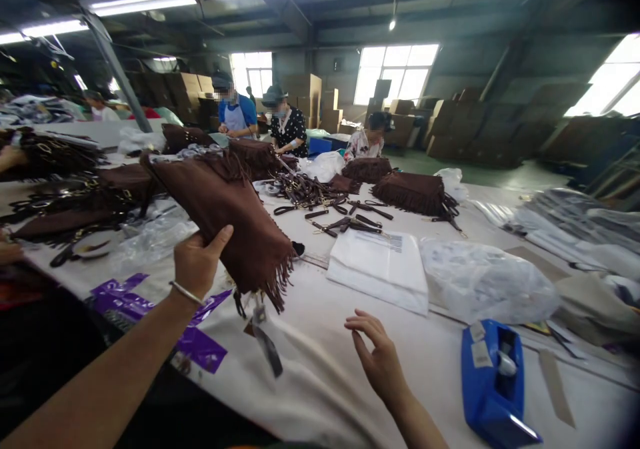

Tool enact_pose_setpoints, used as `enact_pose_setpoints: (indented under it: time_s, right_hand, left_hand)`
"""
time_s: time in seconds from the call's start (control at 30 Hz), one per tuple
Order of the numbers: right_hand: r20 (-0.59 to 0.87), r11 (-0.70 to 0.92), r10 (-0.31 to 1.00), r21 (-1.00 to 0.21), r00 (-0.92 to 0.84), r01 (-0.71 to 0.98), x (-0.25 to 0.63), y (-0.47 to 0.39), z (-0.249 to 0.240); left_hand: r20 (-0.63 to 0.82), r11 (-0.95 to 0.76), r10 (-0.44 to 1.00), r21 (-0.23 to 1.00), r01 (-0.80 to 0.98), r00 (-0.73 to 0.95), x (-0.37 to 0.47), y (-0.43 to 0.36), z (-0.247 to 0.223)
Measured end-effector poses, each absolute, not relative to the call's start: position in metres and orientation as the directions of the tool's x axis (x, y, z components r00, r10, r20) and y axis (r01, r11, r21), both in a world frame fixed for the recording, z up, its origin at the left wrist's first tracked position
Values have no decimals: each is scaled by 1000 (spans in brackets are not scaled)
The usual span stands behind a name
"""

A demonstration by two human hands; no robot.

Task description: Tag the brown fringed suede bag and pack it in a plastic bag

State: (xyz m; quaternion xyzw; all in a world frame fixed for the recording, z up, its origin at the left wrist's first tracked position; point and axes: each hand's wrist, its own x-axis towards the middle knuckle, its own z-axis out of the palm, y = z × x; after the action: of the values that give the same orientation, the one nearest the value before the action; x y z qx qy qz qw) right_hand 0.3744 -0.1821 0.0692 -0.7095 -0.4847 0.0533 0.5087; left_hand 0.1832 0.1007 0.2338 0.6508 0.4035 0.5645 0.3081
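Observation:
My left hand (196,262) grips a brown fringed handbag (227,219) by its edge and holds it tilted above the table (310,342). Fringe hangs from the bag's lower right end. Below it dangle a strap end and a grey tag (267,349). My right hand (377,355) hovers over the white tabletop with fingers apart and nothing in them. Ahead of that hand lies a stack of folded white plastic bags (379,269). A blue tape dispenser (493,382) stands to its right.
Dark wrist straps (350,225) and more brown fringed bags (413,192) lie farther back. A clear plastic bundle (490,279) sits at right. Purple tape or film (203,349) is at the front left edge. Several people work across the table; another person's hand (11,159) shows at far left.

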Motion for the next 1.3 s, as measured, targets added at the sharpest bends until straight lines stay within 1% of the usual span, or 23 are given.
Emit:
enact_pose_setpoints:
  time_s: [0.07,0.1,0.13,0.2,0.27,0.3,0.33,0.4,0.43,0.47,0.5,0.53,0.6,0.63,0.67,0.73,0.8,0.87,0.93,1.0,1.1,1.2,1.3]
  right_hand:
    - [395,-42,703,-807,591,589,381,-191,69]
    - [382,-61,676,-823,630,565,385,-197,69]
    - [361,-87,639,-843,679,531,389,-205,68]
    - [280,-155,534,-895,798,418,394,-224,66]
    - [161,-235,369,-937,915,260,398,-250,60]
    - [107,-267,259,-947,960,177,399,-264,57]
    - [64,-289,140,-952,988,103,399,-277,53]
    - [35,-283,-75,-959,997,13,396,-301,46]
    - [45,-264,-138,-965,989,7,394,-309,44]
    - [69,-257,-161,-966,985,26,391,-314,44]
    - [113,-266,-138,-961,984,73,388,-315,46]
    - [174,-283,-74,-948,982,147,385,-313,49]
    - [327,-309,142,-882,934,356,380,-298,59]
    - [407,-287,265,-832,874,475,380,-287,64]
    - [483,-231,378,-777,790,586,380,-273,68]
    - [580,-114,550,-661,602,741,383,-245,68]
    - [568,-83,693,-550,445,831,386,-220,56]
    - [474,-120,809,-445,348,887,388,-203,34]
    - [384,-167,870,-363,310,917,388,-194,11]
    - [335,-205,890,-313,310,927,387,-192,-6]
    - [303,-229,904,-252,301,940,388,-194,-14]
    - [292,-234,910,-220,293,947,390,-194,-12]
    - [283,-241,910,-232,303,942,391,-193,-13]
  left_hand:
    - [651,-649,749,682,337,125,184,96,257]
    - [714,-723,674,583,370,192,188,90,266]
    - [749,-787,602,500,360,275,194,80,270]
    - [752,-886,463,396,240,469,212,51,262]
    - [660,-929,312,361,75,684,232,12,227]
    - [590,-936,231,352,11,774,241,-10,200]
    - [487,-949,125,313,-39,865,249,-33,170]
    - [263,-966,-44,235,-108,964,259,-74,106]
    - [167,-970,-105,202,-138,980,261,-91,78]
    - [116,-971,-141,177,-160,983,262,-103,55]
    - [79,-970,-156,175,-168,985,261,-111,38]
    - [51,-966,-163,194,-170,985,261,-115,29]
    - [27,-936,-170,308,-170,985,260,-109,29]
    - [35,-906,-166,390,-167,985,262,-101,36]
    - [63,-869,-148,468,-160,987,264,-89,45]
    - [152,-809,-47,574,-127,987,273,-59,64]
    - [199,-813,128,582,-12,972,287,-24,77]
    - [179,-834,269,535,135,946,306,13,78]
    - [122,-837,336,493,237,934,328,45,70]
    - [67,-832,345,483,272,936,350,68,56]
    - [-6,-825,334,481,296,942,380,81,33]
    - [-62,-817,315,490,304,947,402,75,18]
    - [-63,-795,347,509,329,936,414,74,17]
